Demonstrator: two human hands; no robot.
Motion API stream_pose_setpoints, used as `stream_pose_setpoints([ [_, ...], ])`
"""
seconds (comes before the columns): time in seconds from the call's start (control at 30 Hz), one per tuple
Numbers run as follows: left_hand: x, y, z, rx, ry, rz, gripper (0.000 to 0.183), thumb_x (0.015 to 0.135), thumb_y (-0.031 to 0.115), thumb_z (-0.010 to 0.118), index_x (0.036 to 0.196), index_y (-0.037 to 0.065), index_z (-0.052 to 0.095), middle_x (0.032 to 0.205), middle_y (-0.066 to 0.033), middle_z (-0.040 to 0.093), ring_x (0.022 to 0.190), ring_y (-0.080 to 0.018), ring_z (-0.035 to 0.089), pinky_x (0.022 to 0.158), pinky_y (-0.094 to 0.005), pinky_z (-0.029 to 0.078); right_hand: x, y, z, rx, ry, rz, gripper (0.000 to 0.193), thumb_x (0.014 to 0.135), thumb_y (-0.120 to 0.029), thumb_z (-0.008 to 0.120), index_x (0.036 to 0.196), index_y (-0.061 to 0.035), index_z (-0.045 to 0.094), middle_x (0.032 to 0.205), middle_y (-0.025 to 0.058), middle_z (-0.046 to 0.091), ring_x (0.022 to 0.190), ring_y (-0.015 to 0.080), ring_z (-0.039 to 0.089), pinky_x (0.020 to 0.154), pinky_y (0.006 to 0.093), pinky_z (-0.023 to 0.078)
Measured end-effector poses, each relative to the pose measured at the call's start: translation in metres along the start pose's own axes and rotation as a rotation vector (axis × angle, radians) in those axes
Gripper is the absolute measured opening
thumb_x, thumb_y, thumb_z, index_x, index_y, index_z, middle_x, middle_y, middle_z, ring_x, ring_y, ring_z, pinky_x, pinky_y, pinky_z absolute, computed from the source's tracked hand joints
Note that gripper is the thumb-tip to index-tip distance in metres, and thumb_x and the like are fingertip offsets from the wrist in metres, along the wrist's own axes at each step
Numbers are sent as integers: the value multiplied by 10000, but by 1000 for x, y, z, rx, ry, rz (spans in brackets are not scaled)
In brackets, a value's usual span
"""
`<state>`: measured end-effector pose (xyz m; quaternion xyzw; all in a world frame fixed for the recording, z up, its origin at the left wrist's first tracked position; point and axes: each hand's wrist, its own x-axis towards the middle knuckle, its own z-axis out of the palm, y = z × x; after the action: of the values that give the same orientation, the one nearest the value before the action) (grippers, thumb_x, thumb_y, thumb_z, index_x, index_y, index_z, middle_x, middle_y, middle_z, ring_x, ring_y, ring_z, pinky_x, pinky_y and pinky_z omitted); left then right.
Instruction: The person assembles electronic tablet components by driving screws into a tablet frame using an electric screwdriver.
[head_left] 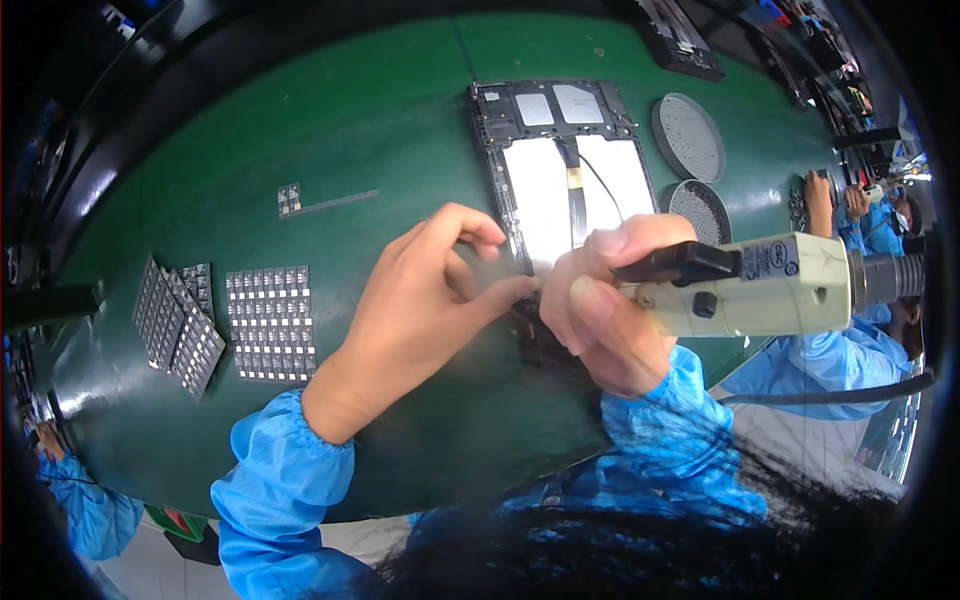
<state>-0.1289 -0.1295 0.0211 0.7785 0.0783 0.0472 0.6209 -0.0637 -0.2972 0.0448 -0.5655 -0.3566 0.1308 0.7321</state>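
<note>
Head cam: opened tablet (535,170) ahead on green surface (380,110), long axis fore-aft. R hand (615,310) nearer, overlapping its near end, wrapped round pale elec. screwdriver (770,300); L hand (415,295) at near-L corner, half-curled, thumb & index apart, nothing visible in it.

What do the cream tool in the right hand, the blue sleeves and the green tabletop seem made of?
Cream tool: probably hard plastic, its casing smooth and rounded at the edges. Blue sleeves: likely thin synthetic fabric, slightly shiny and crinkled. Green tabletop: perhaps rubber or vinyl, smooth with soft reflections.
</note>
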Motion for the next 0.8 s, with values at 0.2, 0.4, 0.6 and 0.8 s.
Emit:
stream_pose_setpoints([
  [0.2, 1, 1, 1, 71, -40, -59, 354, 745, 153, 801, 981, 26, 570, 902, -105, 646, 567, -150, 572, 554, -299, 460, -1, -1, 2, -30, 40, 53, 284, 892, -11, 575, 1129, -85, 438, 635, 56, 467, 472, 134, 430, 447, 289, 360],
  [0.4, -1, -3, 3, 76, -8, -31, 337, 743, 168, 803, 958, 33, 582, 882, -110, 650, 582, -171, 581, 577, -318, 469, 0, -3, 4, -8, 47, 82, 290, 882, -6, 571, 1128, -85, 439, 641, 55, 456, 479, 136, 429, 451, 291, 358],
  [0.6, -4, -3, 4, 87, -17, -37, 324, 744, 187, 800, 940, 37, 591, 874, -100, 648, 598, -188, 592, 589, -331, 479, -4, -3, 4, -53, 54, 89, 263, 872, 2, 571, 1080, -88, 437, 686, 62, 465, 476, 136, 427, 448, 290, 359],
  [0.8, -6, -2, 3, 146, -49, -83, 315, 746, 202, 796, 935, 56, 590, 884, -90, 654, 640, -219, 611, 625, -358, 494, -2, -2, 11, -62, 78, 148, 265, 847, 37, 585, 1010, -90, 420, 696, 63, 467, 475, 141, 423, 430, 295, 346],
])
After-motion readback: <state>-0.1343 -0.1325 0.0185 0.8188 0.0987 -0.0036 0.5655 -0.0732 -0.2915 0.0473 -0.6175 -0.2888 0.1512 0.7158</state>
